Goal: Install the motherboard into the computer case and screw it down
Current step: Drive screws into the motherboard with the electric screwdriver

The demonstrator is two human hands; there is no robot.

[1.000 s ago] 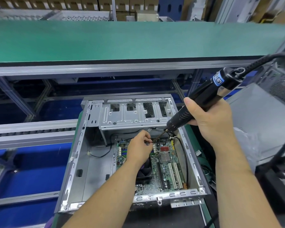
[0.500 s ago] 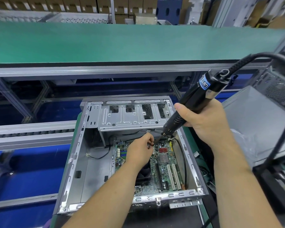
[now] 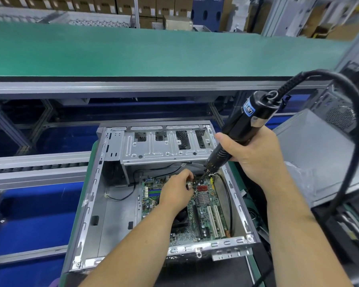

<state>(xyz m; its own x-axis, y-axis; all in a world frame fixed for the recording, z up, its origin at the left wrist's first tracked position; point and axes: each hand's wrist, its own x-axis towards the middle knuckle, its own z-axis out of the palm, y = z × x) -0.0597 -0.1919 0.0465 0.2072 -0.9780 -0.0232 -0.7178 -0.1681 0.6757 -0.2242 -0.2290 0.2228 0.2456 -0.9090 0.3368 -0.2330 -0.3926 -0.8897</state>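
An open grey computer case [image 3: 91, 204] lies on its side in front of me. A green motherboard [image 3: 205, 216] sits in its right half. My right hand [image 3: 255, 154] grips a black electric screwdriver [image 3: 243, 129], tilted down to the left, its bit tip meeting the board's upper edge near a red heatsink [image 3: 202, 188]. My left hand [image 3: 177, 192] reaches into the case with fingers curled at the bit tip; what they pinch is too small to tell.
A thick black cable [image 3: 352, 141] loops from the screwdriver's top down to the right. Another grey case [image 3: 319, 154] stands at the right. A green conveyor belt [image 3: 153, 52] runs across behind, and a metal drive cage [image 3: 164, 146] spans the case's far end.
The view has drifted slightly, and the screwdriver has tilted a little more upright. Both hands stay at the same spot on the board's upper edge.
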